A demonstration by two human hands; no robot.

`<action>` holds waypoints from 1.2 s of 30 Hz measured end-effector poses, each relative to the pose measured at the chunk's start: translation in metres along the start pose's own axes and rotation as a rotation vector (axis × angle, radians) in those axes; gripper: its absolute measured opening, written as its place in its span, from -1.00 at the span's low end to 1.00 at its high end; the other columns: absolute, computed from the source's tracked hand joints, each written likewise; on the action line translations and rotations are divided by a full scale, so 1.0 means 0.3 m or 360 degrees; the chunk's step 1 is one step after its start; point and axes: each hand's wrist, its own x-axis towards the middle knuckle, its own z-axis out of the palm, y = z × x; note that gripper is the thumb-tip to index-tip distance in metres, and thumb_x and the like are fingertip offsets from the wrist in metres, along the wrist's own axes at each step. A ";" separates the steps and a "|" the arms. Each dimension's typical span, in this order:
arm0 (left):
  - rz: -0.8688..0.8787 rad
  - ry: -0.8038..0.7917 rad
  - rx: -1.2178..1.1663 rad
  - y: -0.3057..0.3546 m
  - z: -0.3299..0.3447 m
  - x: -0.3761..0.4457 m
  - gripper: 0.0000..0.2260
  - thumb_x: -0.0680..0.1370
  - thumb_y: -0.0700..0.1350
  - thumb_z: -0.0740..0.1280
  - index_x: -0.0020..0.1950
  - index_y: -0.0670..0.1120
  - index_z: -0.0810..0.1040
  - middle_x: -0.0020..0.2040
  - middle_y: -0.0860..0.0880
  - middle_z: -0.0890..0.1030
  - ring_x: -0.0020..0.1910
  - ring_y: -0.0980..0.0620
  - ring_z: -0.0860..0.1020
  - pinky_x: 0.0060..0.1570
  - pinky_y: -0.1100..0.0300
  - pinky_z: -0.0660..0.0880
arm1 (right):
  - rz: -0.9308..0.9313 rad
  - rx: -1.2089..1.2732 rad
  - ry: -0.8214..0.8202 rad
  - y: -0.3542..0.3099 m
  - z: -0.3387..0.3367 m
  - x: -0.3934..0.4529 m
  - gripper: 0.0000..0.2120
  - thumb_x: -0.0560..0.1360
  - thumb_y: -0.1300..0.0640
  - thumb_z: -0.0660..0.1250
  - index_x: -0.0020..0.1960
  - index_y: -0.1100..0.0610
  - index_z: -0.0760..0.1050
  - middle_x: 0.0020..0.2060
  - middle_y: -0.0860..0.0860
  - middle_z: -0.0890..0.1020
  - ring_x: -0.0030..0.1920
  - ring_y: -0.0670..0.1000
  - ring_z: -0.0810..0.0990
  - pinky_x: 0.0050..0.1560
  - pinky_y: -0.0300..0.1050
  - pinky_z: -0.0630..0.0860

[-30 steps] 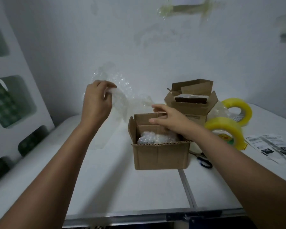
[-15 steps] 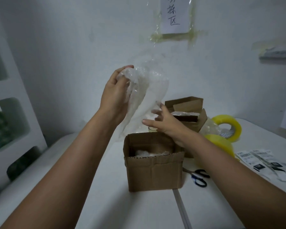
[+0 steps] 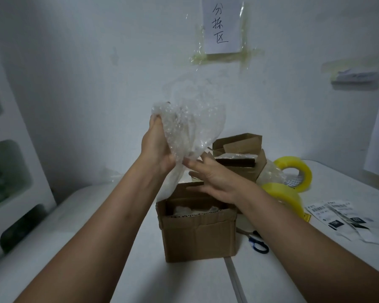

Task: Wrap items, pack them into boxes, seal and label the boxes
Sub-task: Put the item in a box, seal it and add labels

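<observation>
**Holding bubble wrap above the open carton**

Head view: my left hand (image 3: 157, 145) grips a crumpled sheet of clear bubble wrap (image 3: 190, 123), fingers curled round its bunched edge, raised above the table (image 3: 92, 248). The film is translucent, dimpled and creased, and its lower end trails down towards the box. My right hand (image 3: 214, 180) is held with fingers straight and spread, fingertips touching the sheet's lower edge. Directly below stands the open brown corrugated box (image 3: 198, 235), rectangular, flaps up, with a pale wrapped item (image 3: 193, 209) inside. Behind it sits a second open carton (image 3: 239, 154). To the right lie two glossy yellow tape rolls (image 3: 293, 171), blue-handled scissors (image 3: 257, 242) and printed paper labels (image 3: 339, 217).
</observation>
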 end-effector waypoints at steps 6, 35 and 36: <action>-0.0142 -0.0193 -0.0288 0.047 -0.017 0.010 -0.44 0.48 -0.04 0.48 0.45 -0.05 0.42 0.15 -0.08 0.58 0.06 -0.13 0.60 0.21 -0.18 0.50 | -0.0062 -0.0019 0.0273 -0.009 -0.004 -0.006 -0.70 0.51 0.17 0.40 0.23 0.11 0.50 0.15 0.05 0.65 0.21 0.06 0.59 0.21 0.07 0.54; -0.0389 -0.0855 0.3293 -0.085 -0.244 -0.140 -0.69 0.61 -0.16 0.16 0.25 0.09 0.57 0.15 0.02 0.60 0.01 0.01 0.61 -0.06 0.23 0.52 | 0.0350 -0.2297 0.0249 0.035 -0.116 -0.079 -0.65 0.61 0.08 0.21 0.36 0.11 0.28 0.15 0.15 0.51 0.02 0.09 0.54 -0.07 -0.08 0.48; -0.0397 -0.0860 0.3296 -0.089 -0.244 -0.127 -0.71 0.59 -0.18 0.18 0.16 0.11 0.60 0.07 0.04 0.61 -0.04 0.02 0.63 -0.16 0.27 0.53 | 0.0318 -0.2263 0.0226 0.043 -0.124 -0.078 -0.62 0.56 0.11 0.30 0.33 0.07 0.28 0.10 0.10 0.49 -0.01 0.08 0.54 -0.08 -0.07 0.50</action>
